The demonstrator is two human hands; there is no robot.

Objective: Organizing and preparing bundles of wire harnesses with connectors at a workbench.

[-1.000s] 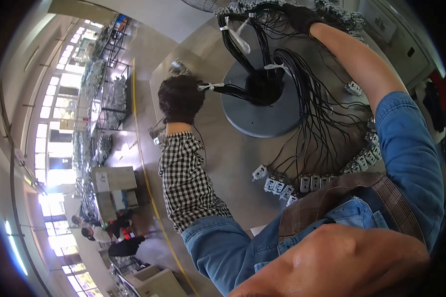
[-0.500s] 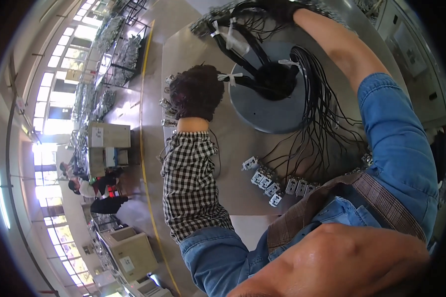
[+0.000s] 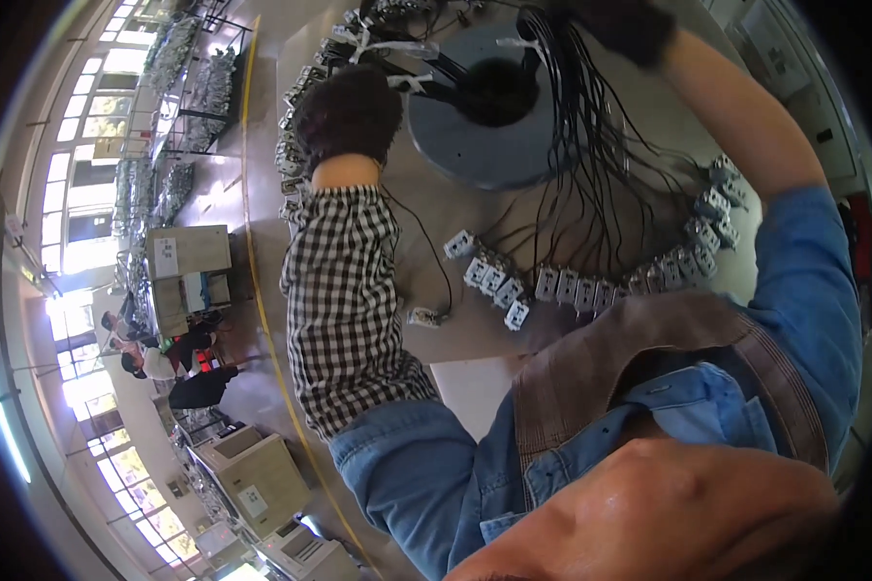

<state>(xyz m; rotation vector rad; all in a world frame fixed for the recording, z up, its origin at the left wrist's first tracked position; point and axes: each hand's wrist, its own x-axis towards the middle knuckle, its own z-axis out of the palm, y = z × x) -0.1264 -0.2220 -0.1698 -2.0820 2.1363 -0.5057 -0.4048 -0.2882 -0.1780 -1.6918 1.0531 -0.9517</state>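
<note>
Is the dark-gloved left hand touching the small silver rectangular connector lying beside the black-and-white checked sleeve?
Apart. The head view shows bare grey tabletop between the left hand and the connector, which lies farther down the picture.

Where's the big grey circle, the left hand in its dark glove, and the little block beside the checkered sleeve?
Grey circle (image 3: pixel 484 160): head view, on its bare flat top.
Left hand (image 3: pixel 351 116): head view, on its glove-covered middle.
Little block (image 3: pixel 423 317): head view, on its silvery body.
</note>
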